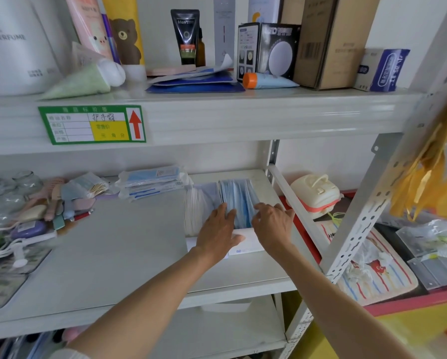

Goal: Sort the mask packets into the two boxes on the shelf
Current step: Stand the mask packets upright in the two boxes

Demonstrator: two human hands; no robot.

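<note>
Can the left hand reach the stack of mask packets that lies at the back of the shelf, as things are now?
Probably yes. The left hand rests on the blue masks in the box, and the stack of mask packets lies further back to its left. The bare shelf between them seems free.

grey shelf [108,255]: two boxes [245,248] at 3 o'clock, mask packets [152,182] at 12, toiletries [33,218] at 9.
</note>
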